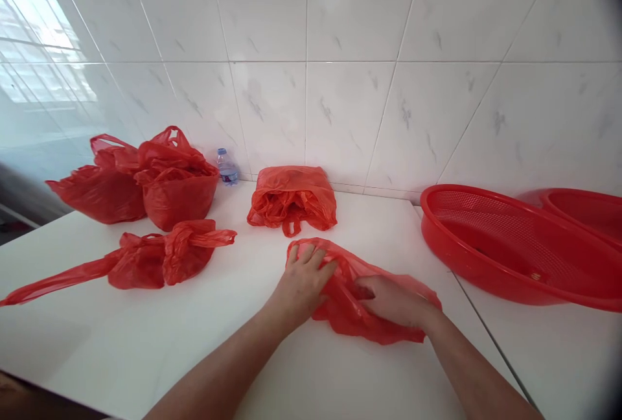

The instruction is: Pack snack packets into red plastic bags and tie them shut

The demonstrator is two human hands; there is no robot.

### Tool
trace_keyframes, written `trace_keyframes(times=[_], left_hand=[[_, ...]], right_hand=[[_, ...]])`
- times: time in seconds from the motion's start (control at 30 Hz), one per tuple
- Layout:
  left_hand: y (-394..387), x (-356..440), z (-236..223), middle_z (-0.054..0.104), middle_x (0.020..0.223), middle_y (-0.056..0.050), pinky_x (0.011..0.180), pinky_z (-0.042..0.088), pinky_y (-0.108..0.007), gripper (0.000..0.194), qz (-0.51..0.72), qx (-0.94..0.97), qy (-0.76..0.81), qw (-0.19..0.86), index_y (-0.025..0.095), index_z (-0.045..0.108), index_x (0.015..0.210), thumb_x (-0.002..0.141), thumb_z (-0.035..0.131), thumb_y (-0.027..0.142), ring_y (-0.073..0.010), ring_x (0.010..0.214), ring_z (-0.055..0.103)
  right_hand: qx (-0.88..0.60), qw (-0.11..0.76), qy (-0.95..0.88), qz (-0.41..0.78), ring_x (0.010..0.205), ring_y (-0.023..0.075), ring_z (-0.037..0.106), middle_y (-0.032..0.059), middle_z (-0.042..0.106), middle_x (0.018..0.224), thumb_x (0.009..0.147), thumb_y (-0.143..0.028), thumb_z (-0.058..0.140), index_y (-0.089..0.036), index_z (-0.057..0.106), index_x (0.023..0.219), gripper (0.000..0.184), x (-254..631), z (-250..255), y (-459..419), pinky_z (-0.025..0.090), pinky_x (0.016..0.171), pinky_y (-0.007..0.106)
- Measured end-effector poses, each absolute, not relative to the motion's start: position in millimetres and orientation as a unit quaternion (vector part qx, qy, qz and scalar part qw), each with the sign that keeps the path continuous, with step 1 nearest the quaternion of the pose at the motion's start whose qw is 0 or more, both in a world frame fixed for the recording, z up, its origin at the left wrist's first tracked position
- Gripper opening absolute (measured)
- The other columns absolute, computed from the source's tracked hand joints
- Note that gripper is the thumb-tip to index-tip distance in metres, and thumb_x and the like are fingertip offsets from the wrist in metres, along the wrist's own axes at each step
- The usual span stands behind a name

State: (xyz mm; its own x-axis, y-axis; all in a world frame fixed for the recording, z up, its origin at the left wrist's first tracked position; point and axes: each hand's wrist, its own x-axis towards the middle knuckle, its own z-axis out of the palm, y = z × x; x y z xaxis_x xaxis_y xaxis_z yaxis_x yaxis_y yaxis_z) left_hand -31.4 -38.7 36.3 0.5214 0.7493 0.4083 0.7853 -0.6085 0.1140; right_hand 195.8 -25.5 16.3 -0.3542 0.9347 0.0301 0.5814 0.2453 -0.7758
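Note:
A flattened red plastic bag (pixel 347 313) lies on the white counter (pixel 146 342) in front of me. My left hand (pixel 304 280) rests on its left end, fingers stretched and pressed flat on the plastic. My right hand (pixel 393 300) lies over the bag's middle, palm down, its fingers curled toward the left and touching the plastic. Neither hand lifts the bag off the counter.
Behind it sits a folded-over red bag (pixel 291 199). To the left lie a knotted red bag (pixel 155 258), a full one (pixel 177 180) and another (pixel 100 190). A small water bottle (pixel 227 167) stands by the tiled wall. Two red colander baskets (pixel 510 245) (pixel 587 209) sit right.

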Motion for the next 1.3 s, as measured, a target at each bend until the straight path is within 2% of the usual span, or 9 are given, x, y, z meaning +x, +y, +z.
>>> trace_keyframes(times=[0.07,0.17,0.37,0.7,0.8,0.9,1.03,1.17,1.3], left_hand=[[-37,-38,35,0.048,0.127,-0.013,0.101,0.023,-0.058,0.071,-0.196,-0.873,-0.444,0.040,0.024,0.049,0.124,0.059,0.075,0.017,-0.0366,0.121,0.038],[-40,-42,35,0.045,0.131,-0.012,0.102,0.025,-0.056,0.075,-0.178,-0.887,-0.425,0.013,0.026,0.049,0.123,0.055,0.078,0.020,-0.0358,0.122,0.037],[-41,-42,30,0.044,0.134,-0.009,0.103,0.031,-0.049,0.069,-0.191,-0.903,-0.378,-0.070,0.030,0.055,0.120,0.056,0.078,0.020,-0.0334,0.123,0.039],[-30,-36,22,0.043,0.133,-0.011,0.100,0.037,-0.052,0.049,-0.418,-0.746,-0.499,-0.140,0.027,0.049,0.126,0.079,0.061,0.036,-0.0309,0.125,0.038],[-22,-39,14,0.033,0.143,-0.013,0.098,0.039,-0.051,0.069,-0.457,-0.653,-0.536,-0.278,0.028,0.034,0.138,0.077,0.064,0.044,-0.0324,0.130,0.033],[-19,-41,14,0.044,0.135,-0.014,0.092,0.046,-0.045,0.079,-0.458,-0.565,-0.510,-0.459,0.027,0.026,0.141,0.076,0.065,0.047,-0.0291,0.116,0.051],[-21,-37,16,0.059,0.118,-0.012,0.086,0.049,-0.040,0.061,-0.471,-0.491,-0.429,-0.594,0.022,0.044,0.127,0.075,0.068,0.042,-0.0252,0.101,0.061],[-22,-32,9,0.064,0.104,-0.009,0.080,0.051,-0.037,0.040,-0.484,-0.463,-0.415,-0.615,0.018,0.057,0.106,0.074,0.069,0.039,-0.0228,0.090,0.063],[-18,-31,2,0.065,0.098,-0.007,0.076,0.052,-0.034,0.036,-0.502,-0.452,-0.414,-0.611,0.018,0.059,0.101,0.073,0.069,0.039,-0.0204,0.085,0.063]], right_hand=[[-0.510,0.191,-0.727,0.418,0.063,0.0162,0.060,-0.0007,0.068,0.078,0.072,-0.040,0.066,-0.029,0.069,0.087,0.019,204,23,-27,0.044,0.050,0.026],[-0.580,0.229,-0.641,0.447,0.096,0.0231,0.062,0.0028,0.066,0.109,0.075,-0.049,0.063,-0.033,0.062,0.114,0.043,216,26,-25,0.050,0.077,0.035],[-0.493,0.290,-0.586,0.574,0.119,0.0262,0.051,0.0070,0.059,0.126,0.080,-0.053,0.057,-0.025,0.064,0.116,0.046,244,21,-21,0.034,0.105,0.044],[-0.328,0.406,-0.536,0.663,0.117,0.0286,0.053,0.0128,0.060,0.123,0.083,-0.046,0.056,-0.020,0.061,0.114,0.041,274,9,-7,0.032,0.107,0.049],[-0.336,0.412,-0.523,0.666,0.117,0.0287,0.054,0.0134,0.058,0.126,0.084,-0.045,0.055,-0.021,0.058,0.118,0.042,273,6,-4,0.034,0.105,0.050],[-0.344,0.394,-0.522,0.674,0.109,0.0269,0.059,0.0127,0.057,0.127,0.086,-0.044,0.053,-0.022,0.056,0.120,0.041,268,6,-6,0.038,0.102,0.049],[-0.328,0.398,-0.523,0.679,0.098,0.0246,0.063,0.0119,0.061,0.119,0.082,-0.048,0.057,-0.020,0.061,0.112,0.041,263,14,-10,0.047,0.090,0.042],[-0.392,0.541,-0.531,0.521,0.071,0.0165,0.062,0.0050,0.066,0.088,0.081,-0.047,0.057,-0.021,0.064,0.086,0.028,263,44,-23,0.051,0.064,0.031],[-0.596,0.620,-0.511,0.020,0.090,0.0197,0.060,0.0059,0.065,0.098,0.083,-0.037,0.055,-0.022,0.065,0.095,0.021,277,76,-42,0.049,0.079,0.034]])
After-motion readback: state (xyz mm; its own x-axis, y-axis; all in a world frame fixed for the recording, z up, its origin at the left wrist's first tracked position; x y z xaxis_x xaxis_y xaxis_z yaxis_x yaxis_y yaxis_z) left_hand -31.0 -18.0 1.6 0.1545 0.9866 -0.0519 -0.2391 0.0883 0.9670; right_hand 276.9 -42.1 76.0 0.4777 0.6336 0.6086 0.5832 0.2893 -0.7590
